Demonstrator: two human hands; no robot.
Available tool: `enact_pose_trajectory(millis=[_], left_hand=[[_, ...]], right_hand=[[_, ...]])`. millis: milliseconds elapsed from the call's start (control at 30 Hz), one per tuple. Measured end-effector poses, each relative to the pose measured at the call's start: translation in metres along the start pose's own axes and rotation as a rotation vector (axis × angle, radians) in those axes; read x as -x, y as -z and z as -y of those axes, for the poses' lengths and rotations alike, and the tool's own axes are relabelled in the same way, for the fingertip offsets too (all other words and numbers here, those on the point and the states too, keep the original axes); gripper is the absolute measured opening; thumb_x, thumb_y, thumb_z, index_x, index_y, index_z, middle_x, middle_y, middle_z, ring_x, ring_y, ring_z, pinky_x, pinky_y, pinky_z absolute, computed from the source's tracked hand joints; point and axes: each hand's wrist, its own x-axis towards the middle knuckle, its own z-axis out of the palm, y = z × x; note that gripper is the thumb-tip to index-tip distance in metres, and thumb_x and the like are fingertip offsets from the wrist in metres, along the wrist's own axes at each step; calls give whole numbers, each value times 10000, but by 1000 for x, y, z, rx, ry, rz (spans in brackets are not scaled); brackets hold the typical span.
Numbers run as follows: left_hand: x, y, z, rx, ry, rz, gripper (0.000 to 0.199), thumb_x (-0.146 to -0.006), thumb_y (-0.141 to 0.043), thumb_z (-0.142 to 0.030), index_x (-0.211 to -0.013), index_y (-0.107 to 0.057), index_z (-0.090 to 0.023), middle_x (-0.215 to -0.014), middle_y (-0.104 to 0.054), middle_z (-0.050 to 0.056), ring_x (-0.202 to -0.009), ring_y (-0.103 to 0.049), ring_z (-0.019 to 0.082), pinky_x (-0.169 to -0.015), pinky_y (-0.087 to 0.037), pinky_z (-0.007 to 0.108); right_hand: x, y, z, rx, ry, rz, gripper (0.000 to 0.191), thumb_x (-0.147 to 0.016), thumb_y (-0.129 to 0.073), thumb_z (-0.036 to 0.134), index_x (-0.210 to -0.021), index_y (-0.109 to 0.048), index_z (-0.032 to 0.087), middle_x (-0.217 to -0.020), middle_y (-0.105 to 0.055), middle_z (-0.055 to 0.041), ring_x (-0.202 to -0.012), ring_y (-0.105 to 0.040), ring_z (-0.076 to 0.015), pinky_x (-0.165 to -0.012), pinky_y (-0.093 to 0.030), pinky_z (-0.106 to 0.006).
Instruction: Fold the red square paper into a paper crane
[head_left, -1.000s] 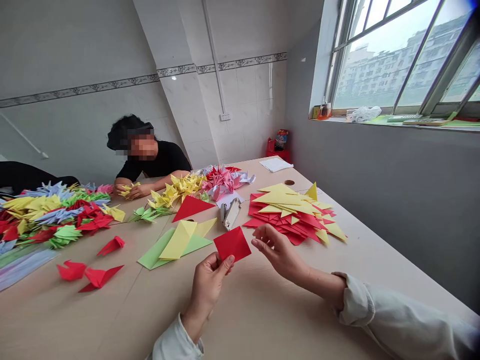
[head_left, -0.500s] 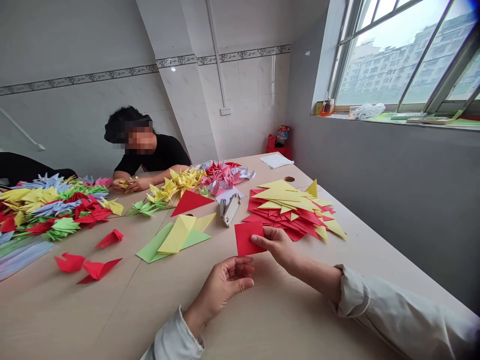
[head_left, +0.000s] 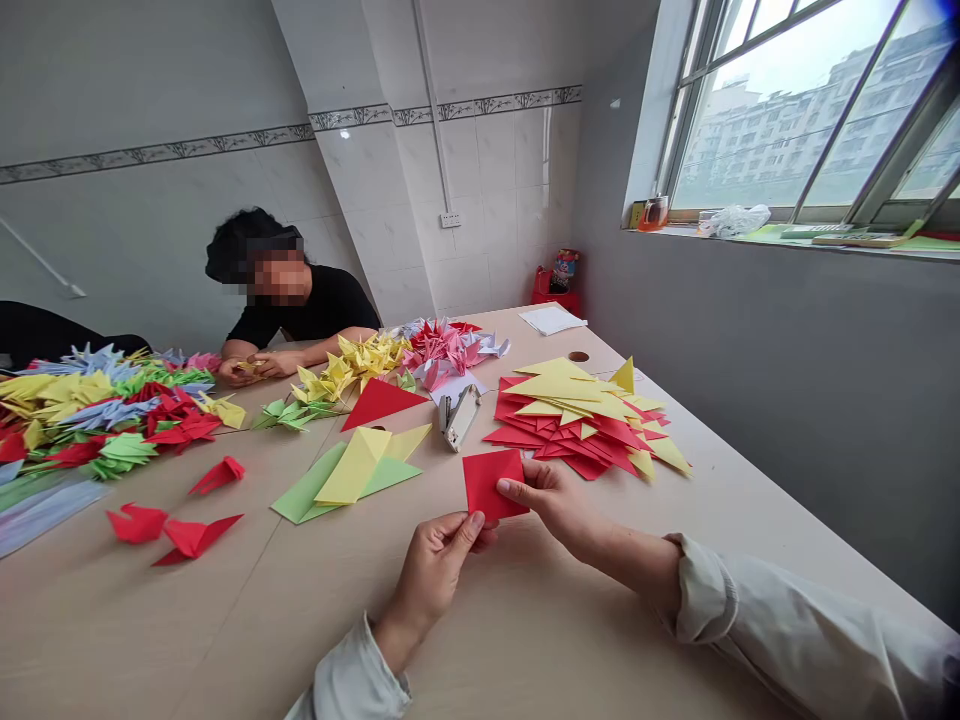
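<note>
- The red paper square (head_left: 491, 484) is held above the table (head_left: 517, 640), between the two hands and touching both.
- Left hand (head_left: 439, 560): nearly closed, the thumb and forefinger pinching the square's near edge; the square lies at about one o'clock from this hand.
- Right hand (head_left: 559, 500): fingers partly curled, the thumb pressed on the square's face and the fingers at and behind its right edge; the square lies at about nine o'clock from this hand.
- The silver stapler (head_left: 460, 418) rests at eleven o'clock from the square, near it.
- The pile of red and yellow paper triangles (head_left: 589, 415) spreads at two o'clock, beyond the right hand.
- The red paper triangle (head_left: 381, 402) lies at ten o'clock, with the folded green and yellow papers (head_left: 352, 473) at nine o'clock.
- Three red folded pieces (head_left: 193, 537) sit farther out, towards nine o'clock.
- A multicoloured heap of paper cranes (head_left: 112, 412) stands well apart, between nine and ten o'clock.
- Towards ten to eleven o'clock, a person in a black top (head_left: 330, 302) leans on the table.
</note>
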Motion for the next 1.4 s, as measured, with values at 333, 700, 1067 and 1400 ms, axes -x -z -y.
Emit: enact_pose_trajectory(millis=[333,700,1067,1400], left_hand=[[8,5,-7,-303,-79,318,352,-863,-561,-401,-669,-727,-158,-668,-666,67,-684,-591,201,-648,-435,283],[10,7,-20,-369,-124,513,303,-872,-555,-333,-691,-751,-188,-740,-684,76,-723,-615,207,-680,-451,283],[0,16,-7,-64,-73,0,352,-844,-578,-473,-786,-743,-167,-788,-721,87,-774,-594,219,-733,-448,300],[1,7,-3,-2,-63,-54,339,-777,-658,-490,-748,-738,-162,-708,-686,58,-701,-560,182,-693,-449,271]], right_hand=[[-10,28,29,500,-20,230,529,-645,-790,384,-1122,-635,218,-1025,-663,-54,-868,-588,-179,-716,-469,-266],[1,19,30,819,8,423,96,-733,-657,245,-729,-700,160,-651,-629,12,-565,-489,-93,-479,-345,-190],[-9,33,50,428,131,-85,374,-800,-635,507,-953,-597,169,-889,-613,-42,-722,-539,-135,-605,-433,-252],[3,-4,-1,375,158,103,292,-852,-604,327,-1072,-488,173,-808,-616,-36,-696,-559,-151,-627,-466,-283]])
